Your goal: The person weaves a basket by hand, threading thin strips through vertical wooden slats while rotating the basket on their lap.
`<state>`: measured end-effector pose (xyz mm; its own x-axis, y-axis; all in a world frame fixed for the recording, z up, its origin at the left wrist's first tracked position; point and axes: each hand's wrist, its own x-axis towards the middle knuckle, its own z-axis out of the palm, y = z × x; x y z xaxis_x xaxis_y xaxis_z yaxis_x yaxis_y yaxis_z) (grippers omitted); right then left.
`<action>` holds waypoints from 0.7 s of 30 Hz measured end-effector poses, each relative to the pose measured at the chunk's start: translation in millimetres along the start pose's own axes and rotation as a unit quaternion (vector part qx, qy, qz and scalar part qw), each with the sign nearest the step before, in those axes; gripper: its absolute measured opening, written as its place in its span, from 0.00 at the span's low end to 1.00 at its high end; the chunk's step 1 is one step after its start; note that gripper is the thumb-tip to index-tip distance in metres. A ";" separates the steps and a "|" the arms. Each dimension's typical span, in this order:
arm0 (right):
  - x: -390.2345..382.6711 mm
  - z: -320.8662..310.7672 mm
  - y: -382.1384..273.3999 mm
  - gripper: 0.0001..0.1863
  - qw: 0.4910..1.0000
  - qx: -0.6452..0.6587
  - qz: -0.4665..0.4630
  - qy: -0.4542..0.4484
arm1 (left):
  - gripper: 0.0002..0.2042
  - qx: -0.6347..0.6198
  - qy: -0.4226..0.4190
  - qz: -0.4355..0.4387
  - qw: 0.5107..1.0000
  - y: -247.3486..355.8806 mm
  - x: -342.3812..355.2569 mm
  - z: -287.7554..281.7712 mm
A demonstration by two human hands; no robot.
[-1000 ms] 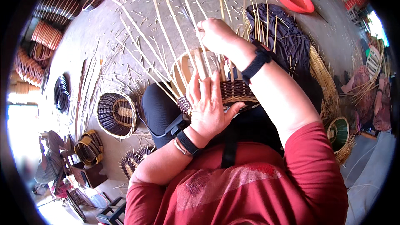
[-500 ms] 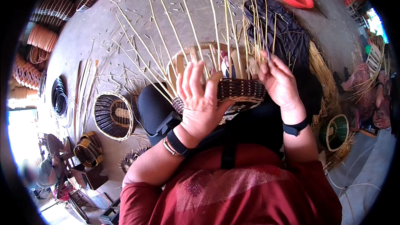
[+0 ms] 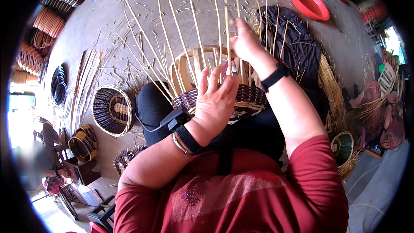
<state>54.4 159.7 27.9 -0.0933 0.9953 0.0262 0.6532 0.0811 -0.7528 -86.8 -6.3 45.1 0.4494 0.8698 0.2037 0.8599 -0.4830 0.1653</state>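
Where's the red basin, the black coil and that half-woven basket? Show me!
Red basin (image 3: 308,1), head view: its inside.
Black coil (image 3: 56,89), head view: its loops.
Half-woven basket (image 3: 251,96), head view: dark woven wall, right side.

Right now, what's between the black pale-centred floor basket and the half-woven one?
In the head view, mainly the person's left knee separates the black basket from the half-woven basket.

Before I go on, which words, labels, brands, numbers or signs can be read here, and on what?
None can be read.
I make out no lettering on the unfinished basket, the red basin or the red shirt, whose front shows only a decorative pattern.
Things toward the picture's rim are too small or blurred to tell.
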 end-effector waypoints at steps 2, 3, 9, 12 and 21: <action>10.3 -11.3 28.3 0.36 0.979 -0.072 -0.103 0.161 | 0.23 -0.009 0.002 0.002 1.000 3.4 6.1 -1.7; 3.7 -23.6 11.6 0.38 0.987 0.093 -0.015 0.133 | 0.21 0.000 0.003 -0.007 1.000 -1.5 3.6 -1.3; -86.4 -120.2 76.0 0.16 0.753 0.612 0.175 0.169 | 0.32 0.003 0.041 -0.039 0.998 -3.9 -14.6 8.1; -156.8 -156.5 181.7 0.17 0.548 0.714 0.173 0.399 | 0.37 0.002 0.100 -0.008 0.995 -8.3 -18.7 23.8; -140.7 -59.5 -48.6 0.25 0.762 0.636 -0.119 0.017 | 0.34 -0.093 0.154 -0.003 0.984 -48.8 -52.7 -28.8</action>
<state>80.5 18.9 99.9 -0.0613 0.9632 0.2617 -0.6382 0.1637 -0.7522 -159.3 -31.4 54.1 0.3246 0.8153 0.4796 0.7905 -0.5123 0.3358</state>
